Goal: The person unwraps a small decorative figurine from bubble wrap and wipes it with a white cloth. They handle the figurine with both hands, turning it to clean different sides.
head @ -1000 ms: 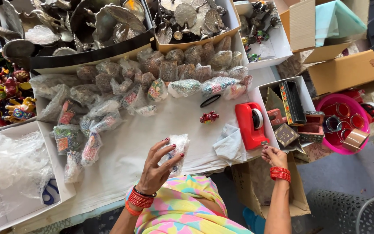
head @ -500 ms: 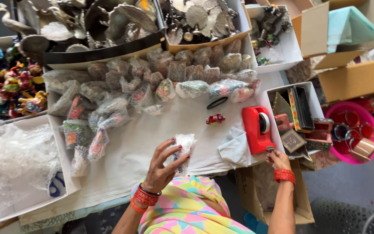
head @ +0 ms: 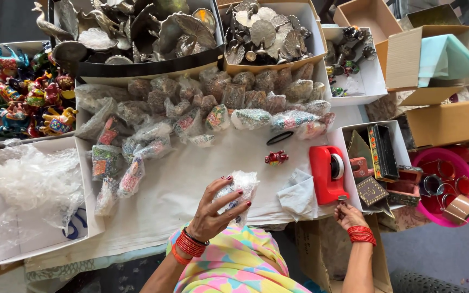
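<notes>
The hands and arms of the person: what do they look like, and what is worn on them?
Both arms are bare, with no sleeves visible. The left hand has dark red painted nails and a stack of red bangles with an orange one at the wrist. The right hand also wears red bangles at the wrist.

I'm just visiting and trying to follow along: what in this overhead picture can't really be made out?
- What is inside the clear bubble-wrap bundle in the left hand: the wrap and fingers cover it.
- Whether the right hand grips tape at the red tape dispenser: too small to tell.
- The small red figurine on the white table sheet: too small to identify.
- The pink round plastic tub: partly covered by a cardboard box.
</notes>
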